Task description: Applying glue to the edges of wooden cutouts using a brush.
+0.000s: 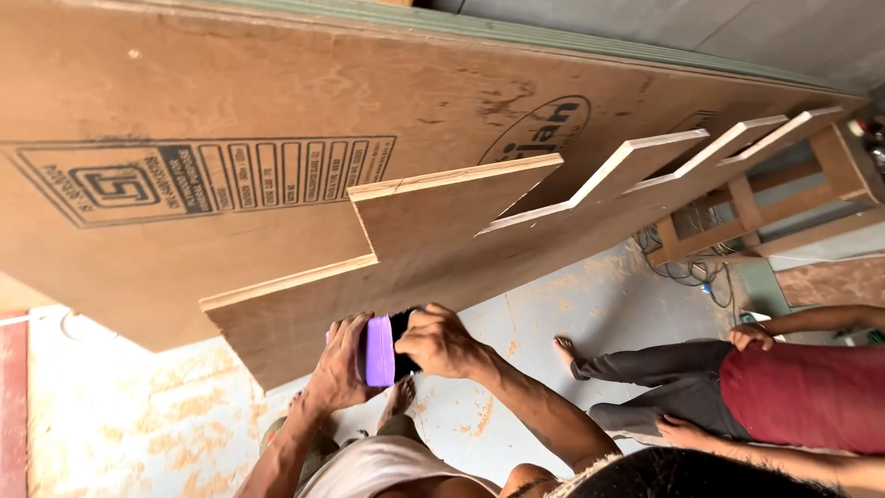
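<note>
**Purple block being gripped at the plywood edge**

A small purple block (377,351), smooth and rectangular with a dark part beside it, is being held between both hands just below the lower edge of a cut plywood panel (304,304). The left hand (337,363) is being closed around the block's left side, fingers curled over its top. The right hand (442,342) is being clamped on the dark right side, knuckles raised and wrist bent, with the forearm running down to the right.

The panel's face is showing reddish-brown grain, and its pale sawn edge is seen as a stepped line. Behind it, a large plywood sheet (184,83) with dark stamped markings is being leaned. Narrow pale-edged boards (645,166) are being fanned out to the right. A concrete floor (608,304), mottled with dust, is lying beneath. Another person in a red shirt (802,392) is seen nearby.
</note>
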